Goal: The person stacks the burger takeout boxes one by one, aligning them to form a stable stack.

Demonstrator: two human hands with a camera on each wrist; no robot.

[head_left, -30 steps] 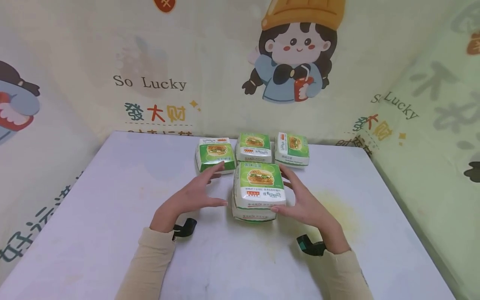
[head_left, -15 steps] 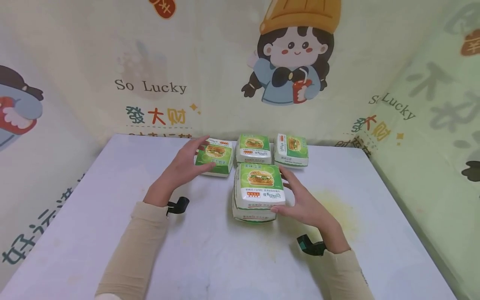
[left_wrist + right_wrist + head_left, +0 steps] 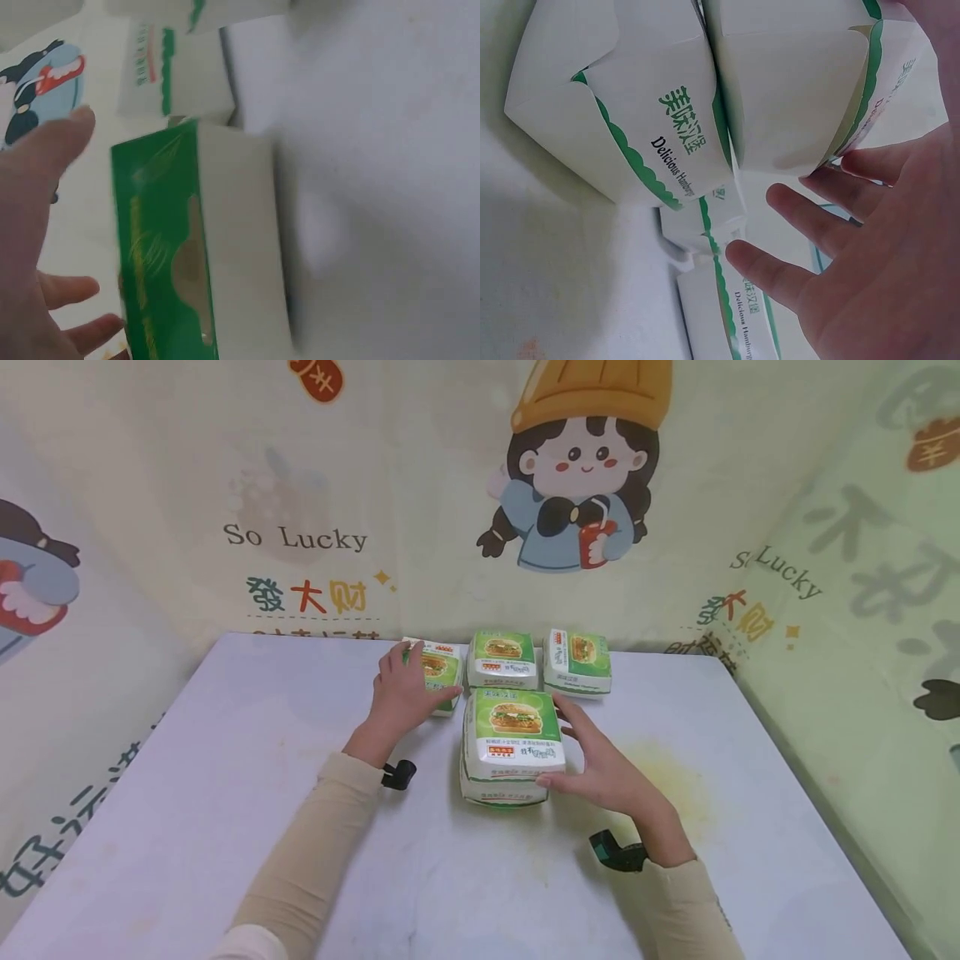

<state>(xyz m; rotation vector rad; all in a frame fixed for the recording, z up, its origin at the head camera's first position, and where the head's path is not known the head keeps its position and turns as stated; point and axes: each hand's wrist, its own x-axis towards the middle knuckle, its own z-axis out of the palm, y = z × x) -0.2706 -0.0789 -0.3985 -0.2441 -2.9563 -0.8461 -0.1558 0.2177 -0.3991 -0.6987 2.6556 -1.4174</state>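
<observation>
At the back left of the white table, my left hand (image 3: 401,693) spreads over a green and white hamburger box (image 3: 445,672), hiding its left part. In the left wrist view the thumb stands apart from that box (image 3: 244,240), while fingertips reach its edge; contact is hard to tell. Nearer the front, two hamburger boxes are stacked. My right hand (image 3: 603,768) lies along the right side of the upper box (image 3: 517,735), thumb at its front corner, fingers extended. The right wrist view shows spread fingers by the upper box (image 3: 795,97); the lower box (image 3: 645,112) sits beneath.
Two more hamburger boxes stand in the back row: a middle box (image 3: 504,658) right behind the stack, and a right box (image 3: 577,662). A printed cloth (image 3: 435,527) hangs behind the table (image 3: 225,793) and along its sides.
My left hand has left the stack's left side, gone back and left, then swung right over the back left box, which now sits slightly turned. The right hand stays at the stack.
</observation>
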